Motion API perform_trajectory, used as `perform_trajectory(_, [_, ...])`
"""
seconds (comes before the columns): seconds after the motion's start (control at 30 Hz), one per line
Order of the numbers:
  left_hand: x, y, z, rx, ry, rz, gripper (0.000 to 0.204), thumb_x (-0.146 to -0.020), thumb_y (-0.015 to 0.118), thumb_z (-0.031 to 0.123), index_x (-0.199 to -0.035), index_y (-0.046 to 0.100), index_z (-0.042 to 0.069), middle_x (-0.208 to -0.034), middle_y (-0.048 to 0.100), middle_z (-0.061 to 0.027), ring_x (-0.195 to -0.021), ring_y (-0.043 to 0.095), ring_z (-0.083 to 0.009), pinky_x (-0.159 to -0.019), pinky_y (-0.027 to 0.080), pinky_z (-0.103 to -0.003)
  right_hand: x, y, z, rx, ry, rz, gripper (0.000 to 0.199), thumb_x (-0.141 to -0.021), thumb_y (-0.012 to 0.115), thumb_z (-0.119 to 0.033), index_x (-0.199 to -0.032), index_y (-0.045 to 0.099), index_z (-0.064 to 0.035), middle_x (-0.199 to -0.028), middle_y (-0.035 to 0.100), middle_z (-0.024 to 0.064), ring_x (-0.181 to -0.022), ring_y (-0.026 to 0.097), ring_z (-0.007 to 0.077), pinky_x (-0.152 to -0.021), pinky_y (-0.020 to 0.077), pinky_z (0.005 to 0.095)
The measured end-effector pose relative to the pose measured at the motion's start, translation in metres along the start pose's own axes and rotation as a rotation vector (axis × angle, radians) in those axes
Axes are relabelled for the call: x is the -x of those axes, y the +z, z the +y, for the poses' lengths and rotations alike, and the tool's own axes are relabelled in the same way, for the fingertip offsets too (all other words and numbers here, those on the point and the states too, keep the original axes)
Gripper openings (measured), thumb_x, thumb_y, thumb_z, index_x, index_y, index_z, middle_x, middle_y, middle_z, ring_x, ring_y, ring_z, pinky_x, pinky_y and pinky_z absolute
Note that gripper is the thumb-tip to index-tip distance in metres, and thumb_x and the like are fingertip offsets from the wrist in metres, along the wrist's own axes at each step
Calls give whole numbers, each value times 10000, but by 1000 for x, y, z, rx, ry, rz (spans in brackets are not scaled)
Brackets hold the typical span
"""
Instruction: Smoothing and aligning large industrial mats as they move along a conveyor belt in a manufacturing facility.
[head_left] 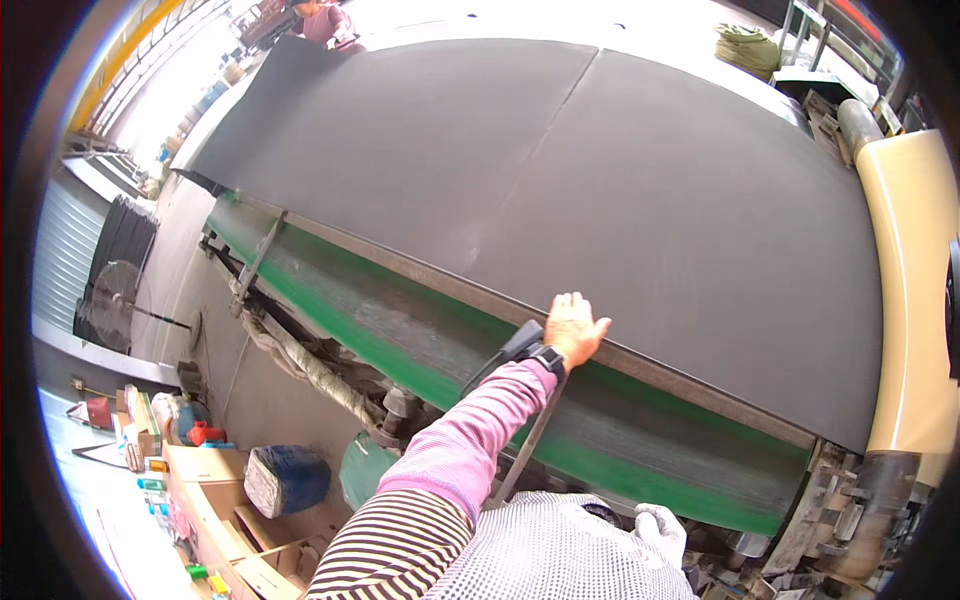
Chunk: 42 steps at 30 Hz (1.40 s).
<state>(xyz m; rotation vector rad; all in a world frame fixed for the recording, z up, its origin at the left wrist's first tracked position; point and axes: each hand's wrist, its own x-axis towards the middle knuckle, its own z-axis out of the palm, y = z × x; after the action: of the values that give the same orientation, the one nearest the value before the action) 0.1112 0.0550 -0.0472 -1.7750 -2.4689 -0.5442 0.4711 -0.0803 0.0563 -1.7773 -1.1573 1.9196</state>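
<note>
My left hand [574, 328] is bare and lies with fingers stretched out on the near edge of a wide dark grey sheet [690, 230]. A black strap with a dark device [522, 342] is round that wrist. Under the hand, a metal rail [660, 370] runs along the sheet's near edge. My right hand [660, 532], in a white glove, is low in front of my body. Its fingers are partly hidden, and I cannot see anything held in it. A green-edged belt [640, 455] runs below the rail, between my two hands.
A cream-coloured roll [915, 290] stands at the sheet's right end, above machine parts [850, 520]. Another person [325, 22] is at the far left corner. Cardboard boxes [205, 465], a blue drum [285, 485] and a standing fan [115, 300] are at the left.
</note>
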Motion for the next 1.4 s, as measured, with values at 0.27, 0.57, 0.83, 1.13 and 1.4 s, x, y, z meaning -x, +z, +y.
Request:
perform_trajectory(0.27, [-37,-39,-63,-189,-76,-236,674,-948,382,544,-1462,339,110,-1515,272,-208,-1397,226,-426,-1095,194,-613,-4,-13,-11,66,76,27,227,-891,595,-117,-1060,648,25,-807,667,54,-623,581,85,-594,479,242])
perform_trajectory(0.57, [-41,-25,-51,-93,-169,-503,551,-916,366,637,-1416,394,407,-1536,178,-245,-1346,156,-580,-1080,140,-656,-9,1,-31,136,79,14,211,-893,582,-99,-1050,646,26,-793,666,57,-613,575,82,-582,474,240])
perform_trajectory(0.83, [-18,-11,10,-67,45,-215,453,-913,475,514,-1252,581,233,-1305,491,-182,-1196,432,-489,-962,365,-598,-6,24,-42,231,1,-32,198,-870,560,-86,-997,659,30,-715,638,51,-588,561,72,-556,475,238])
perform_trajectory(1.13, [-10,-65,-282,-447,-20,-102,247,-930,526,298,-868,673,109,-840,663,-113,-808,646,-297,-681,523,-445,-11,4,-38,418,-70,-150,299,-923,564,-297,-1100,633,-67,-1042,667,111,-912,648,240,-811,509,308])
perform_trajectory(1.4, [-30,-32,-167,172,76,-264,276,-926,567,260,-902,670,4,-942,640,-147,-926,593,-313,-832,464,-417,-11,-6,-28,532,-167,-172,402,-951,432,-402,-1186,584,-113,-1103,647,120,-1038,604,330,-924,453,397])
